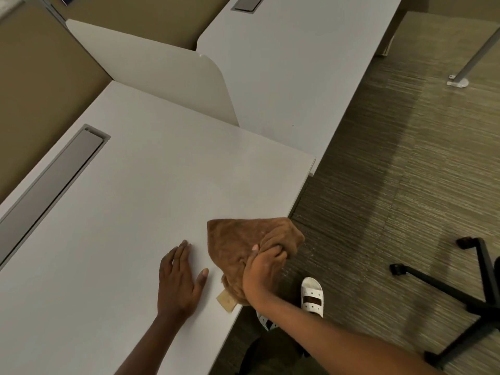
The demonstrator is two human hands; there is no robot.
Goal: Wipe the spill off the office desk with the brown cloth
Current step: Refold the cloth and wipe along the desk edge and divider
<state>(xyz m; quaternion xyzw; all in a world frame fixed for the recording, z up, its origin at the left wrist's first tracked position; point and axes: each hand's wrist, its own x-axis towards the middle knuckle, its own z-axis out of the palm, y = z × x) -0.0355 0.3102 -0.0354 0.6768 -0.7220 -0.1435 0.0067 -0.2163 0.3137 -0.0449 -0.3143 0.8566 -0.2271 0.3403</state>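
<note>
The brown cloth [238, 244] is bunched at the white office desk's [135, 212] front right edge, part of it hanging past the edge. My right hand [262, 269] is shut on the cloth, gripping a fold from above. A pale tag [226, 303] sticks out under the cloth. My left hand [178, 280] lies flat on the desk just left of the cloth, fingers spread, holding nothing. No spill shows on the desk surface.
A grey cable slot [51, 180] runs along the desk's far left. A white divider panel [162, 69] separates this desk from a second white desk [284, 63]. A black chair base [465, 293] stands on the carpet at right. A white sandal [312, 296] is below the edge.
</note>
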